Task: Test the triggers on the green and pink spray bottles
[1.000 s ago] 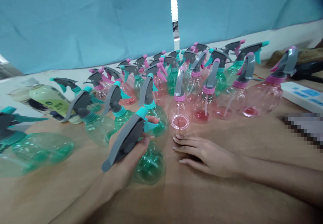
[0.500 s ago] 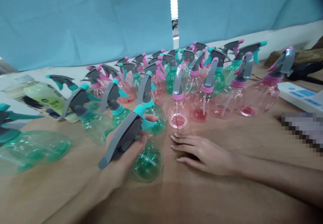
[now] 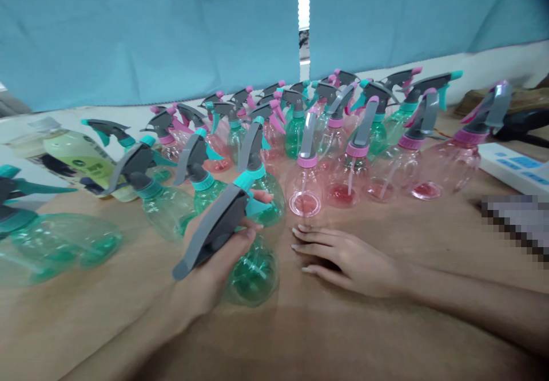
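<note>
Turquoise and grey plastic tops the green spray bottle (image 3: 255,272) at the near edge of a crowd of bottles, and the left hand (image 3: 214,275) has its grip closed around the neck, just below the spray head. Very little has changed over the last second: the whole view sways slightly, as though the wearer's head moved, while the left hand keeps its hold and the right hand (image 3: 351,255) stays palm down, fingers a little apart, holding nothing. That suggests a steady pause in the handling. Whether the bottle's base touches the surface is hard to tell.

Beneath everything is a brown worktop (image 3: 313,341) with a smooth, wood-coloured look. Beyond the right fingertips stands a pink spray bottle (image 3: 304,183); more pink and green ones are packed behind it. At far left is a pale bottle with a green label (image 3: 88,161); at far right, a white device with blue markings (image 3: 514,163) and a pixelated dark-edged object (image 3: 518,221). Across the back hangs blue cloth (image 3: 150,32), split by a narrow bright gap (image 3: 303,3), above a white wall (image 3: 497,60).
</note>
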Available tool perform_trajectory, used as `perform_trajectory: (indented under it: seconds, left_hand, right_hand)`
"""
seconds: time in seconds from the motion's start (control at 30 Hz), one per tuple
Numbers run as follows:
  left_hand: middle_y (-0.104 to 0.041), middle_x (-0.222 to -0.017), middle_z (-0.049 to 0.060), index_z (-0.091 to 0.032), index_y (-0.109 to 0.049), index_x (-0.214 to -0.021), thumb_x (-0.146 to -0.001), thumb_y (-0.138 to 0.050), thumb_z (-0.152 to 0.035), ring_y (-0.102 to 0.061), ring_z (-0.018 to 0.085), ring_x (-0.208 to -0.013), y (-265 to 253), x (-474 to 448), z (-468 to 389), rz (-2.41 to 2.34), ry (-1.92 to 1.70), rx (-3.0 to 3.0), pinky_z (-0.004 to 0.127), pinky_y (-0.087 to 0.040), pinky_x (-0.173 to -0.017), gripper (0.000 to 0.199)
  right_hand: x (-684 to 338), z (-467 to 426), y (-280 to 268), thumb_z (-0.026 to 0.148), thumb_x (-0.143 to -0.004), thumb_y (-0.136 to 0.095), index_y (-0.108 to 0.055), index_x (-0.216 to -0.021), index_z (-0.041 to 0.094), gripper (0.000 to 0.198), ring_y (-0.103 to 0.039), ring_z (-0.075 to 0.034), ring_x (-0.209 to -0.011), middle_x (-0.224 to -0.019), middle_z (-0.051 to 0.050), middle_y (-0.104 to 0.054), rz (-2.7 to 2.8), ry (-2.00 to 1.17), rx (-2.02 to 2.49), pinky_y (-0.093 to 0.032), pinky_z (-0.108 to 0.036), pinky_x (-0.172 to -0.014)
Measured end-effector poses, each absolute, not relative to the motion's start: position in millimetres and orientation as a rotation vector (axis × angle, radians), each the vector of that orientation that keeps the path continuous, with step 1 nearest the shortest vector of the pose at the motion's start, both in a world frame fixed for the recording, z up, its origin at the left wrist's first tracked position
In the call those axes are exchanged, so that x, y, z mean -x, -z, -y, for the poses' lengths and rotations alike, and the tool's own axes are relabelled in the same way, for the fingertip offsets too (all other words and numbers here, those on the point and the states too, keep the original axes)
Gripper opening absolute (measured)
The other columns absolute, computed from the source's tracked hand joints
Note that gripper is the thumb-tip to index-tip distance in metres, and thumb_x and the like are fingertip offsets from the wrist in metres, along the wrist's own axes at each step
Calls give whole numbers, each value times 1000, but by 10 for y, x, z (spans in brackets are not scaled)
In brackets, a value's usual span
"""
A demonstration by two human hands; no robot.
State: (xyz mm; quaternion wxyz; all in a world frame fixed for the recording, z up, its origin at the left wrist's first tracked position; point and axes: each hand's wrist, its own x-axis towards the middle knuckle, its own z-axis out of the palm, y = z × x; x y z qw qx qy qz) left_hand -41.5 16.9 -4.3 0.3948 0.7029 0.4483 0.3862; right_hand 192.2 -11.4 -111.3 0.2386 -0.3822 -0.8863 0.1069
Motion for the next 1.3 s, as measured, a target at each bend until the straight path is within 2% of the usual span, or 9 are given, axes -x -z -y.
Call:
perform_trajectory:
  seconds: [0.3,0.4,0.6,0.7,0.8,1.07,1.13,1.23,1.3]
  left_hand:
    - [-67,-121,-4,-30,-67,-100,-75,-59,-25,-66,17,-85,87,392,-182,-1069,-1073,-1736,27,-50,-75,26]
    - [-69,-116,-3,-28,-67,-97,-71,-59,-24,-67,18,-82,100,368,-201,-1070,-1116,-1721,28,-50,-71,27]
    - [-70,-110,-2,-28,-67,-93,-69,-58,-23,-63,23,-100,41,342,-210,-1146,-1099,-1781,33,-48,-81,26]
    - [-72,-96,-1,-26,-68,-87,-66,-58,-26,-64,24,-90,28,341,-207,-1201,-1073,-1776,34,-49,-75,23]
    - [-72,-81,-1,-25,-70,-84,-68,-59,-28,-63,23,-82,33,353,-192,-1226,-1039,-1768,34,-48,-76,20]
    - [-67,-78,0,-23,-67,-79,-70,-61,-29,-58,18,-69,63,401,-182,-1225,-1066,-1754,31,-47,-70,13]
    - [-67,-79,0,-23,-66,-81,-70,-61,-29,-59,19,-72,58,398,-189,-1212,-1059,-1747,30,-46,-70,14]
    - [-70,-91,1,-24,-66,-85,-73,-60,-28,-62,21,-91,47,396,-185,-1153,-1019,-1760,31,-47,-81,15]
    - [-71,-93,1,-25,-66,-83,-73,-60,-30,-63,22,-93,53,404,-173,-1192,-1007,-1750,33,-47,-86,13]
  right_hand:
    - [-1923,114,1122,37,-98,-50,-59,-130,17,39,-44,-21,-135,-142,-8,-53,2430,-278,1055,-36,-39,-113]
    - [-1924,116,1117,37,-98,-50,-59,-130,16,39,-44,-21,-135,-142,-9,-54,2430,-280,1057,-37,-40,-113]
    - [-1923,120,1110,35,-97,-52,-60,-129,16,38,-45,-22,-134,-140,-10,-56,2410,-300,1034,-37,-40,-113]
    - [-1924,119,1111,35,-97,-52,-59,-129,16,38,-45,-22,-135,-140,-10,-56,2403,-310,1035,-37,-41,-113]
    - [-1926,118,1113,35,-97,-52,-59,-130,17,38,-45,-22,-134,-140,-10,-56,2406,-316,1033,-37,-42,-112]
    - [-1926,126,1113,34,-96,-53,-58,-131,21,37,-46,-23,-134,-139,-9,-57,2384,-342,1030,-39,-44,-111]
    - [-1928,126,1115,35,-97,-52,-58,-131,19,38,-45,-23,-134,-139,-9,-56,2396,-331,1032,-39,-43,-112]
    - [-1932,123,1118,35,-97,-52,-59,-130,18,38,-45,-23,-134,-139,-10,-56,2406,-323,1026,-38,-41,-112]
    - [-1935,120,1121,35,-97,-52,-58,-131,18,38,-45,-23,-135,-139,-9,-57,2409,-320,1023,-38,-41,-112]
